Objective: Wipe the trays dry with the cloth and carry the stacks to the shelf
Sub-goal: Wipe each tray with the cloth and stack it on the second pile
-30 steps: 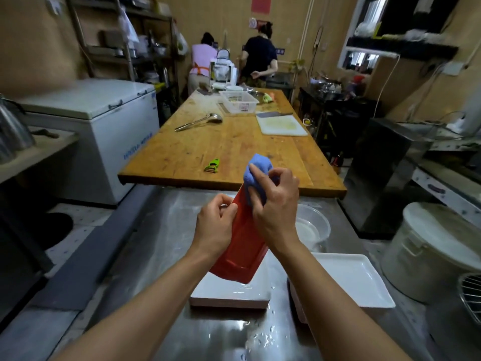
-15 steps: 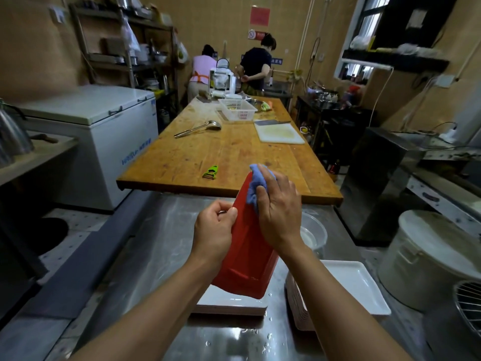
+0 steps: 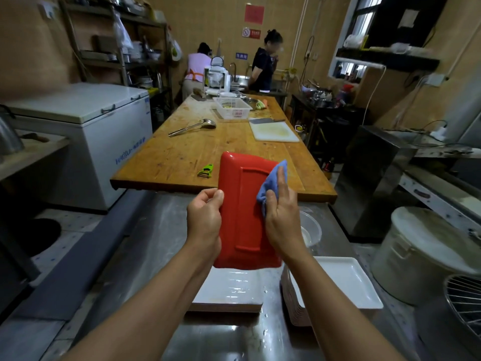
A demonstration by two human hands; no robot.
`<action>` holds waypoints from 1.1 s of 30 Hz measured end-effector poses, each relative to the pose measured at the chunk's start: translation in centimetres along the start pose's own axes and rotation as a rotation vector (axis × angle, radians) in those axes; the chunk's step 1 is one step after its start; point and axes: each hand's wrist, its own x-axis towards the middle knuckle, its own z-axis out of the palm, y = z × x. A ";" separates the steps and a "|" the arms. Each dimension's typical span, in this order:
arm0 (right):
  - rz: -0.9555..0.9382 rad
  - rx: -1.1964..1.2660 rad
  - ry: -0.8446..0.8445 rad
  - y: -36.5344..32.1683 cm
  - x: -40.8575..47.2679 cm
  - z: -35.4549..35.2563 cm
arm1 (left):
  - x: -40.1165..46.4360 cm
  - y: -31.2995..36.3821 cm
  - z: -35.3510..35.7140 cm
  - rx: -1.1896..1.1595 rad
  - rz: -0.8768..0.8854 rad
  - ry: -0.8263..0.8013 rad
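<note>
- My left hand (image 3: 204,220) holds the smooth red plastic tray (image 3: 243,212) in a curled grip, upright above the wet steel bench (image 3: 156,243).
- My right hand (image 3: 282,217) presses the soft blue cloth (image 3: 270,181) flat on its ribbed underside.

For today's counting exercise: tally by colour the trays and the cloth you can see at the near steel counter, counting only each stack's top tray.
Red tray: 1
White trays, one topping each stack: 2
Blue cloth: 1
Total: 4
</note>
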 end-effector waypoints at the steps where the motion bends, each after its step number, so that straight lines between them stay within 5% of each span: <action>1: 0.006 -0.007 -0.012 0.2 -0.7 0.2 | 0.3 0.2 0.2 -0.020 0.007 0.022; 9: 0.061 0.014 0.034 1.5 -4.6 0.1 | 1.7 0.8 1.4 -0.182 -0.001 0.099; 16: 0.104 0.057 0.167 1.9 -2.6 -2.3 | 1.5 1.0 0.5 -0.237 -0.145 -0.199; 20: 0.096 0.182 0.112 2.4 -0.8 -4.3 | 2.4 2.3 -0.7 -0.060 -0.131 -0.381; 33: 0.080 0.096 -0.222 3.0 2.7 -8.1 | 4.1 3.7 -1.3 0.257 -0.289 -0.472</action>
